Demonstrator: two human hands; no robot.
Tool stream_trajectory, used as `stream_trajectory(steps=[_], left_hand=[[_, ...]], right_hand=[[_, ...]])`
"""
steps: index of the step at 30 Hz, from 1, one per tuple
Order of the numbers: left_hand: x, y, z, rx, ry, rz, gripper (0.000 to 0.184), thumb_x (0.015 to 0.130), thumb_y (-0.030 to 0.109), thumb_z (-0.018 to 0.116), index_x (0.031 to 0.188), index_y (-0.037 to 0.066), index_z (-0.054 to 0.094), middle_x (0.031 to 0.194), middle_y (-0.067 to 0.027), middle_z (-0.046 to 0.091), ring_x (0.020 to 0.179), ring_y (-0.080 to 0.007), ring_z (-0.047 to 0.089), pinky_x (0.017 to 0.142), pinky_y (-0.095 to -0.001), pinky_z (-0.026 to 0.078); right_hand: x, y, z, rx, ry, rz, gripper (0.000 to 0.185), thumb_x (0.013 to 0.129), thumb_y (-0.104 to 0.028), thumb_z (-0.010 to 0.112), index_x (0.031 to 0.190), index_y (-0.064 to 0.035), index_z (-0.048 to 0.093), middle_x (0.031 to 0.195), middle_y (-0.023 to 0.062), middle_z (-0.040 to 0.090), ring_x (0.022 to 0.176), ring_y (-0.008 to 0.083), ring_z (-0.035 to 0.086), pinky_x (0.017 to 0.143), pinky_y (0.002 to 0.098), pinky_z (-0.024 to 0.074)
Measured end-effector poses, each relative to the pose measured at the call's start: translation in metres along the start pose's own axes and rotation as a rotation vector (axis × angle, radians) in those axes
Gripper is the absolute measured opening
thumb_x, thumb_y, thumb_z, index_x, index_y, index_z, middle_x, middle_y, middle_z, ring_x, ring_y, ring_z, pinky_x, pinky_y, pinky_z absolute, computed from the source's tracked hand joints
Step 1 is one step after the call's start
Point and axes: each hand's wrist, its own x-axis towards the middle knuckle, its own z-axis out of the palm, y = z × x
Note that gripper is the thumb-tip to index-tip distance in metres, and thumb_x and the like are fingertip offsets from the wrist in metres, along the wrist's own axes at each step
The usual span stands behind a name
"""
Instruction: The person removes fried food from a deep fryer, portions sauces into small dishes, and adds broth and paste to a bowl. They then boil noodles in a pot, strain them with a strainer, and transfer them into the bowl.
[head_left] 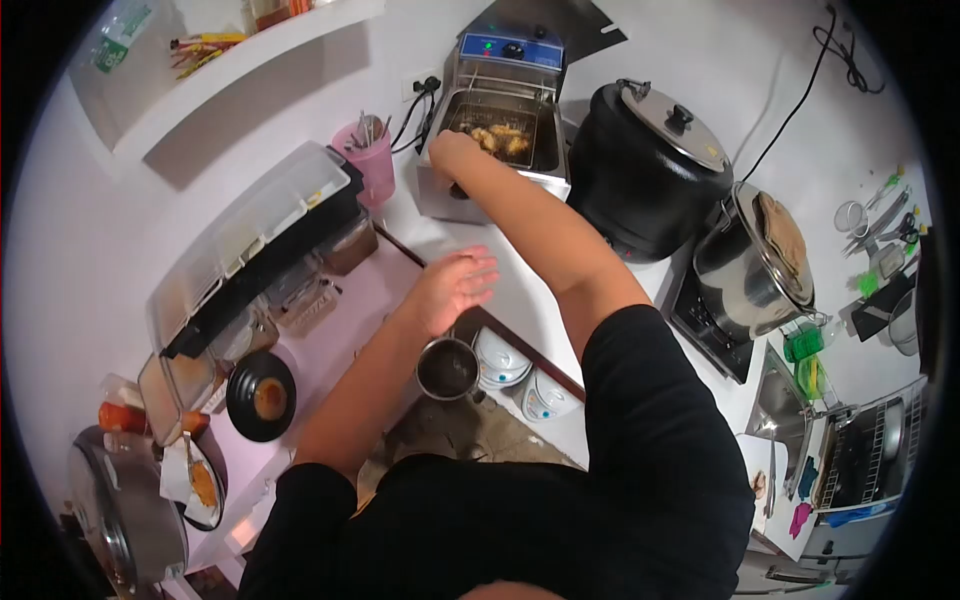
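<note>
At the front of the steel deep fryer, my right hand is closed around the handle of the frying basket. Golden pieces of food lie in the basket, in dark oil. My left hand hangs in the air over the counter, palm turned to the right, fingers apart, holding nothing. Below it is a round metal pot, next to stacked white bowls.
A large black soup warmer stands right of the fryer, beside a steel pot on a black cooktop. Left are a pink cup of utensils, a clear-lidded container rack and a black lid. A sink lies far right.
</note>
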Motion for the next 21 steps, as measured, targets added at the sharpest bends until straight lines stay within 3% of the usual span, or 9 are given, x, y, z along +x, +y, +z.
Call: stream_trajectory(steps=[2, 5, 7, 9, 10, 13, 17, 19, 21], left_hand=[[0.010, 0.007, -0.002, -0.118, -0.071, -0.122, 0.055, 0.085, 0.031, 0.052, 0.126, -0.001, 0.034, 0.124, -0.0172, 0.043, 0.115, -0.0284, 0.044, 0.092, -0.0432, 0.037], [0.043, 0.036, -0.007, -0.313, -0.072, -0.184, 0.068, 0.083, 0.039, 0.052, 0.129, -0.003, 0.025, 0.125, -0.0209, 0.040, 0.117, -0.0290, 0.041, 0.094, -0.0447, 0.035], [0.067, 0.049, -0.004, -0.424, -0.088, -0.178, 0.066, 0.082, 0.040, 0.056, 0.124, -0.003, 0.029, 0.118, -0.0223, 0.045, 0.111, -0.0290, 0.047, 0.087, -0.0411, 0.042], [0.094, 0.055, 0.003, -0.546, -0.028, -0.192, 0.046, 0.083, 0.032, 0.058, 0.109, -0.001, 0.040, 0.108, -0.0197, 0.052, 0.095, -0.0242, 0.057, 0.069, -0.0290, 0.050], [0.108, 0.049, 0.002, -0.542, -0.080, -0.137, 0.024, 0.085, 0.019, 0.056, 0.096, 0.001, 0.045, 0.099, -0.0148, 0.057, 0.075, -0.0161, 0.059, 0.053, -0.0177, 0.048], [0.119, 0.023, 0.000, -0.548, -0.100, -0.104, 0.013, 0.085, 0.011, 0.051, 0.092, 0.001, 0.047, 0.096, -0.0118, 0.058, 0.068, -0.0097, 0.055, 0.050, -0.0141, 0.046], [0.100, 0.024, 0.027, -0.433, 0.127, -0.012, 0.010, 0.083, 0.010, 0.052, 0.090, 0.005, 0.047, 0.096, -0.0125, 0.058, 0.066, -0.0123, 0.055, 0.050, -0.0173, 0.046], [0.101, 0.017, 0.027, -0.408, 0.121, 0.021, 0.014, 0.085, 0.016, 0.053, 0.092, 0.006, 0.044, 0.098, -0.0139, 0.058, 0.069, -0.0144, 0.055, 0.053, -0.0207, 0.048], [0.100, 0.023, 0.029, -0.399, 0.127, 0.029, 0.023, 0.087, 0.023, 0.051, 0.103, 0.011, 0.041, 0.101, -0.0118, 0.056, 0.072, -0.0172, 0.056, 0.057, -0.0260, 0.048]], right_hand=[[0.008, 0.001, -0.003, 0.027, 0.155, -0.030, 0.022, 0.074, -0.010, 0.058, 0.093, -0.0007, 0.064, 0.100, 0.0207, 0.059, 0.092, 0.0326, 0.060, 0.076, 0.0408, 0.0493], [0.012, 0.026, -0.017, 0.068, 0.325, -0.016, 0.019, 0.073, -0.007, 0.056, 0.088, 0.0007, 0.064, 0.092, 0.0244, 0.060, 0.088, 0.0352, 0.061, 0.075, 0.0421, 0.0497], [0.030, 0.055, -0.023, 0.201, 0.530, 0.047, 0.015, 0.073, -0.006, 0.054, 0.084, 0.0018, 0.061, 0.080, 0.0255, 0.060, 0.080, 0.0373, 0.061, 0.070, 0.0439, 0.0498], [0.019, 0.083, -0.044, 0.267, 0.798, 0.135, 0.013, 0.080, -0.008, 0.050, 0.085, 0.0022, 0.056, 0.081, 0.0257, 0.059, 0.073, 0.0348, 0.063, 0.062, 0.0422, 0.0499], [0.013, 0.095, -0.050, 0.329, 0.859, 0.198, 0.013, 0.082, -0.011, 0.050, 0.086, 0.0015, 0.052, 0.078, 0.0242, 0.059, 0.072, 0.0347, 0.063, 0.061, 0.0417, 0.0499], [-0.018, 0.114, -0.056, 0.471, 0.972, 0.304, 0.016, 0.085, -0.014, 0.052, 0.090, 0.0001, 0.047, 0.071, 0.0196, 0.060, 0.068, 0.0341, 0.063, 0.059, 0.0398, 0.0500], [-0.034, 0.115, -0.034, 0.283, 1.043, 0.281, 0.010, 0.080, -0.004, 0.051, 0.087, 0.0007, 0.046, 0.073, 0.0208, 0.060, 0.069, 0.0379, 0.061, 0.058, 0.0424, 0.0485], [-0.034, 0.109, -0.022, 0.349, 0.985, 0.278, 0.012, 0.076, 0.001, 0.053, 0.085, 0.0005, 0.045, 0.073, 0.0221, 0.060, 0.070, 0.0404, 0.059, 0.060, 0.0452, 0.0470], [-0.045, 0.108, -0.019, 0.283, 1.069, 0.168, 0.013, 0.076, 0.004, 0.052, 0.085, 0.0004, 0.045, 0.073, 0.0202, 0.060, 0.067, 0.0357, 0.061, 0.058, 0.0415, 0.0490]])
